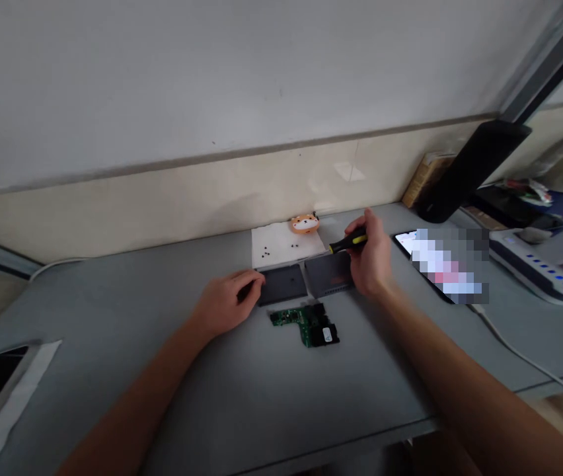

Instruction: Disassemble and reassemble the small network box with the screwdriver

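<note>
My right hand (373, 258) is closed around a screwdriver (348, 240) with a black and yellow handle, its tip end pointing left. Below it lies a dark grey plastic casing half (328, 273) with slots along its front edge. Beside that is a second, flat dark casing half (282, 284), whose left edge my left hand (232, 301) grips between thumb and curled fingers. In front of both pieces rests a green circuit board (304, 322) with black parts and a small white label. Several tiny dark screws (265, 252) lie on a white paper sheet (276, 239) behind the casing.
An orange animal-faced case (304, 223) sits at the paper's back edge. To the right are a lit phone (440, 271) with a white cable (514, 354), a tall black speaker-like block (474, 172) and a white device with blue buttons (544, 268). A wall closes off the back.
</note>
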`<state>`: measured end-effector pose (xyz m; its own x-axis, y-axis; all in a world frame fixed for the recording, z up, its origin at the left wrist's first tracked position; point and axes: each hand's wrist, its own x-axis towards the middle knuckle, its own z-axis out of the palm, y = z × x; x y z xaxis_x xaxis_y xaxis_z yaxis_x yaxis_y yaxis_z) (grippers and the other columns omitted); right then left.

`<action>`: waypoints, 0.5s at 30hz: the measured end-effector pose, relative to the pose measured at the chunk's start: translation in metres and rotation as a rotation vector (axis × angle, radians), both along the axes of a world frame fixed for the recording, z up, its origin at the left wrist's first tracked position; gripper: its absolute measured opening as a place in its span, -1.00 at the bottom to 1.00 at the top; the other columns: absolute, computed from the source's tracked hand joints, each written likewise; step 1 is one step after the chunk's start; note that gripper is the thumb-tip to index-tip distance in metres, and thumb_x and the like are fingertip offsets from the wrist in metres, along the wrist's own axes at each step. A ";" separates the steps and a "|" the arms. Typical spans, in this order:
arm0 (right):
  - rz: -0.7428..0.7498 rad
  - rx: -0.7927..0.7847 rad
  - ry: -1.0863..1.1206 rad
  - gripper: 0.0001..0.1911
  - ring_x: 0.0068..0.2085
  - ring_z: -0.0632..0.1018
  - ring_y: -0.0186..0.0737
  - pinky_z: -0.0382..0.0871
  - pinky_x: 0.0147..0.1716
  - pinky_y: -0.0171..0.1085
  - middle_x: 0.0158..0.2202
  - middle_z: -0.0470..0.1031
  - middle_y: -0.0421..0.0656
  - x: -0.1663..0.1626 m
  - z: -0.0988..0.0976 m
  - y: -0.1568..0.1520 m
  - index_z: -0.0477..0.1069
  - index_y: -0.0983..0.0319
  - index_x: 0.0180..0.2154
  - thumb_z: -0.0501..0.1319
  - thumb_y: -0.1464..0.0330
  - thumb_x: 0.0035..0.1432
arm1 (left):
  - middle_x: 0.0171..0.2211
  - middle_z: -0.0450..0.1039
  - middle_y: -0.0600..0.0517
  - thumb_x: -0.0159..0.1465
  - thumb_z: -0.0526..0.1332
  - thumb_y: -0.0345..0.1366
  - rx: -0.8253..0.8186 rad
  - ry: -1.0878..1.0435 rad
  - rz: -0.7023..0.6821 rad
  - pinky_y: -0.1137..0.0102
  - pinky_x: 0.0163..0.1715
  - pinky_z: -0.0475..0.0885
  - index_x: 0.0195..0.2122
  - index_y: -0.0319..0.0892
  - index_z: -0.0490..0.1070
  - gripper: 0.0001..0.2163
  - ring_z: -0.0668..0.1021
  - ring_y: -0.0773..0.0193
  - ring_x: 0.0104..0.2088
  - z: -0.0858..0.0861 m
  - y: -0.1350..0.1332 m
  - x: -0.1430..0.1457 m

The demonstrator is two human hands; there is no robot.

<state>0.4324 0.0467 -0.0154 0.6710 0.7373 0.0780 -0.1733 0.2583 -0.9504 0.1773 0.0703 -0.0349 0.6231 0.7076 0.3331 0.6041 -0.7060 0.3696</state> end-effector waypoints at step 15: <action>0.053 -0.142 -0.113 -0.46 -0.54 0.32 -0.30 0.17 -0.63 -0.32 -0.60 0.24 -0.26 -0.008 0.013 -0.012 0.35 0.15 -0.59 0.15 -0.15 0.11 | -0.33 0.65 0.03 0.38 0.01 -0.26 0.022 -0.033 -0.021 0.41 -0.36 0.48 -0.27 -0.09 0.50 -0.74 0.65 0.23 -0.39 0.002 0.000 0.001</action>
